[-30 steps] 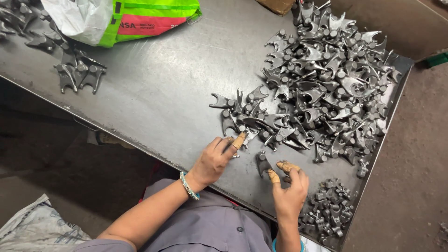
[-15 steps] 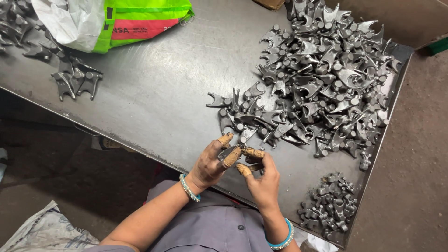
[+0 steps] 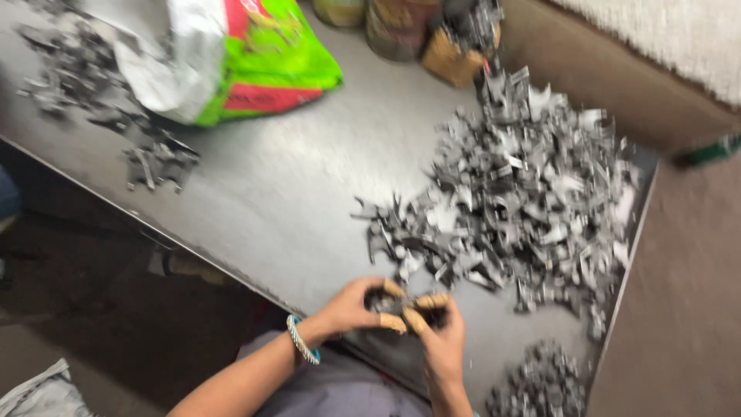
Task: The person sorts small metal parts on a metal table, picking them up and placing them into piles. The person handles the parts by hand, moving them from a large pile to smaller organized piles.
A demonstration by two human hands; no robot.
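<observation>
While the left hand (image 3: pixel 351 305) and right hand (image 3: pixel 441 330) pinch one dark metal part (image 3: pixel 401 306) between them at the desk (image 3: pixel 301 201) edge, heap of grey metal parts (image 3: pixel 517 201) just beyond, green bag (image 3: pixel 255 62) well apart.

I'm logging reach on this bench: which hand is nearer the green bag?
Left. The left hand sits at the table's near edge, below and right of the green bag. The right hand is beside it, farther right.

A workshop: a steel workbench (image 3: pixel 293 193) heaped with small grey metal parts (image 3: pixel 525 193).
</observation>
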